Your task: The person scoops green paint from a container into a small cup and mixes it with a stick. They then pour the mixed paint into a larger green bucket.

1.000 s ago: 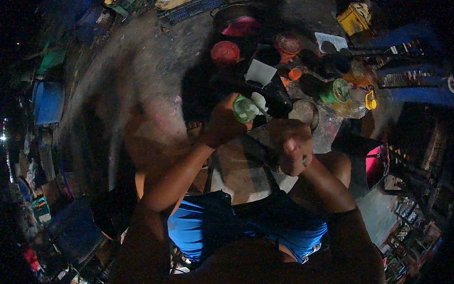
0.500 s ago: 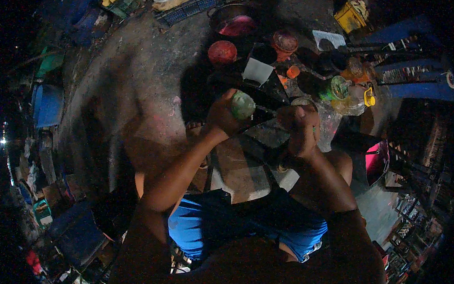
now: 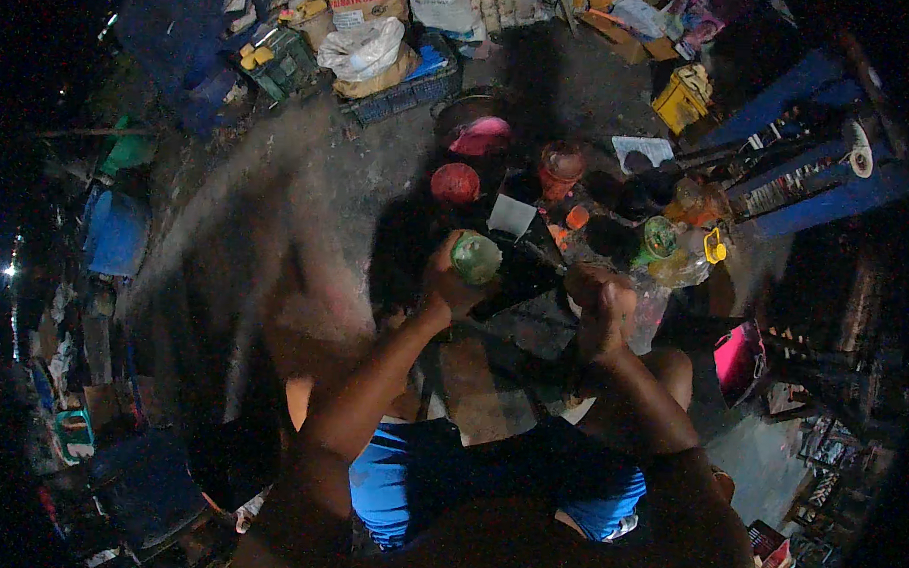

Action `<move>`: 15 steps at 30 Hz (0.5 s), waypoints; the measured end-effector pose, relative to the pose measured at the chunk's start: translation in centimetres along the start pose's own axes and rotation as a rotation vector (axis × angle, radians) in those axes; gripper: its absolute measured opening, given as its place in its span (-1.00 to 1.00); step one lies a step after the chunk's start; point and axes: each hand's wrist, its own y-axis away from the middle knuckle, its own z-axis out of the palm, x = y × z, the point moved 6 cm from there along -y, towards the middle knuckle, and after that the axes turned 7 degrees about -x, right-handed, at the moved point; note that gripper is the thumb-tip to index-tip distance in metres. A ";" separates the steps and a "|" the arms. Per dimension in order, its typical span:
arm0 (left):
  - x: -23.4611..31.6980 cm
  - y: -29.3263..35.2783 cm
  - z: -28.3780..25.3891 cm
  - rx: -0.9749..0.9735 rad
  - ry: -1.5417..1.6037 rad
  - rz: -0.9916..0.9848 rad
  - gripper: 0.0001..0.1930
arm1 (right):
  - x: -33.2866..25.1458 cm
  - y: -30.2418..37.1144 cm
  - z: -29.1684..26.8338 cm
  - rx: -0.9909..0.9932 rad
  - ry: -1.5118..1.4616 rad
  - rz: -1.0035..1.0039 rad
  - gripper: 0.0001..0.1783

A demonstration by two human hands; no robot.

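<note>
Container (image 3: 477,258), green-walled and round with a pale inside, sits up in front of me in my left hand (image 3: 445,279), my fingers closed around its side. My right hand (image 3: 606,304) is shut too, gripping a thin tool (image 3: 547,256) that juts out toward the container; its tip is apart from the rim, and shadow hides most of my grip.

Just beyond my hands is a pale square panel (image 3: 512,215), with an orange cup (image 3: 576,217) near it to the right. Farther off stand a red bowl (image 3: 455,183) and a reddish bucket (image 3: 562,163), and behind the bowl a basin (image 3: 482,135) showing bright pink. To the right I have a green tub (image 3: 659,237) beside a clear jug with a yellow handle (image 3: 715,247). Well beyond, a dark crate (image 3: 406,92) and a yellow bucket (image 3: 681,100) rest on the floor (image 3: 354,165). Below my forearms are my blue shorts (image 3: 380,482).
</note>
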 end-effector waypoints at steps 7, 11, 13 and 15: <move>0.3 0.6 -0.4 0.025 0.086 0.104 -0.41 | -1.3 0.3 -0.1 0.168 -0.005 0.104 -0.44; 0.6 0.5 1.0 -0.066 0.058 0.074 -0.39 | -0.2 0.9 -3.0 0.216 -0.172 0.104 -0.43; 0.7 0.3 1.8 -0.078 -0.007 0.085 -0.39 | -1.0 0.7 -3.6 0.214 -0.194 0.079 -0.43; 1.0 -0.1 2.5 -0.116 -0.031 0.087 -0.40 | -3.3 -0.1 -2.5 0.144 -0.281 0.011 -0.43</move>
